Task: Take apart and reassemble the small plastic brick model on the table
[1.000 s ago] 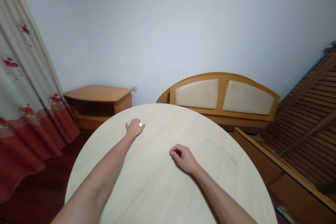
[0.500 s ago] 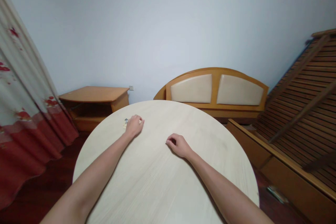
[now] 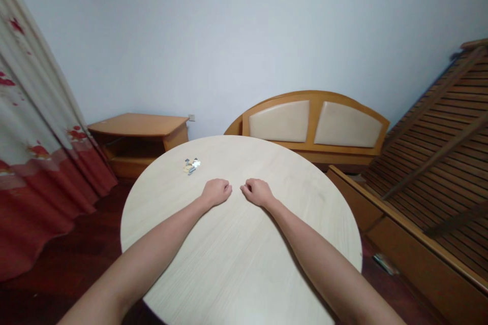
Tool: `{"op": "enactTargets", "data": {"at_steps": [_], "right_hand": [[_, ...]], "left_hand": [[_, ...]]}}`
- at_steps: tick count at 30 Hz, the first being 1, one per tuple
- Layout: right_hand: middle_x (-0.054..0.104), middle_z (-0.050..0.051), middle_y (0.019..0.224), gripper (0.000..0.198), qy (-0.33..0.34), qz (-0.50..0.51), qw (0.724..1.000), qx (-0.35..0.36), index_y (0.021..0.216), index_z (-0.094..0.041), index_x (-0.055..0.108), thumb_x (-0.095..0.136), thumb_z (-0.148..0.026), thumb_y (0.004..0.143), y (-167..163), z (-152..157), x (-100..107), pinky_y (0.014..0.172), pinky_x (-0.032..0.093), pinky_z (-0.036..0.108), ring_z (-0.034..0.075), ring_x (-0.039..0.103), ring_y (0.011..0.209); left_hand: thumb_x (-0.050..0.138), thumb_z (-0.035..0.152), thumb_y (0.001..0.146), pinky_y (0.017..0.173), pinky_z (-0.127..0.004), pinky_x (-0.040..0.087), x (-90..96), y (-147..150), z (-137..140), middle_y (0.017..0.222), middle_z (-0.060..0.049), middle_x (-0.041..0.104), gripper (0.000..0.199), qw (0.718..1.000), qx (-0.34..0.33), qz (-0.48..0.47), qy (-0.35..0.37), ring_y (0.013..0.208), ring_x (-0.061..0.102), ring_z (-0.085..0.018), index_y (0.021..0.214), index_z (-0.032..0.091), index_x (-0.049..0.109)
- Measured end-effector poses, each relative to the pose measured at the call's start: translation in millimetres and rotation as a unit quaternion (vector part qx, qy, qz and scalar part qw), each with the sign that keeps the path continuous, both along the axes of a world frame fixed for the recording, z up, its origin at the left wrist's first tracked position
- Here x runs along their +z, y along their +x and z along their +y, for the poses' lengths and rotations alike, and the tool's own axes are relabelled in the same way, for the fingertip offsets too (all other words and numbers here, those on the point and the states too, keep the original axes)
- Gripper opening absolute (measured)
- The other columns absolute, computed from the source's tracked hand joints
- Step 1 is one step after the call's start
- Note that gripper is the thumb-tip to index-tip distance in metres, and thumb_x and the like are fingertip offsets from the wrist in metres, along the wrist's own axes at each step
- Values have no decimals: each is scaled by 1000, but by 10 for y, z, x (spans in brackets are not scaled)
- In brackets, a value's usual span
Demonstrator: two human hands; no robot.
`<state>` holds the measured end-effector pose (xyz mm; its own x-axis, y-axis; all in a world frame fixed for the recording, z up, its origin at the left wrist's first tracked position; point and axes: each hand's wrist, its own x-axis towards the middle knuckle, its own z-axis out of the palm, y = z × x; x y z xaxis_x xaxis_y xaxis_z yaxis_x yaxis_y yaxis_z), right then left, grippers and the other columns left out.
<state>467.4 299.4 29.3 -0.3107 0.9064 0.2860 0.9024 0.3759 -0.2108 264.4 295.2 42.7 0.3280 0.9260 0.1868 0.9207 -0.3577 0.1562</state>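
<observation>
A small cluster of puzzle-like pieces (image 3: 191, 166), white, yellowish and grey-blue, lies on the far left of the round pale wooden table (image 3: 244, 264). Just right of and nearer than the pieces, my left hand (image 3: 217, 192) rests low over the tabletop, fingers curled closed; whatever may be inside is hidden. Facing it across a narrow gap is my right hand (image 3: 257, 192), its thumb and fingers bent into a loose ring. I cannot make out anything in that hand either. Neither hand touches the other.
Behind the table stand a wooden cabinet (image 3: 139, 124) at left and a headboard (image 3: 312, 117) with cream panels against the wall. A slatted wooden frame (image 3: 442, 147) leans at right above a bed rail (image 3: 400, 223). A red-and-white curtain (image 3: 49, 162) hangs at left.
My left hand has moved right and nearer, away from the small pieces, uncovering them, and is now close to my right hand. My right hand has stayed almost in place. The view has tilted slightly.
</observation>
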Motion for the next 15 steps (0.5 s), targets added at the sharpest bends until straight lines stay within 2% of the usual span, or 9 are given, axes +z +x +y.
{"op": "enactTargets", "data": {"at_steps": [10,15], "right_hand": [[67,3,67,35,-41,99,993,45,69,-17,67,60,-43,92,115,60,-25,58,28,26,14,53,62],[62,2,63,41,-35,145,987,59,66,-16,65,55,-46,93,178,96,-66,58,29,25,13,50,60]], "left_hand": [[43,36,95,68,-31,42,-2,-16,5,92,-12,78,41,1000,6,-13,-5,84,70,-23,81,19,77],[44,38,95,69,-31,42,23,1,-28,91,-12,78,41,999,14,-19,-22,83,69,-22,82,19,77]]}}
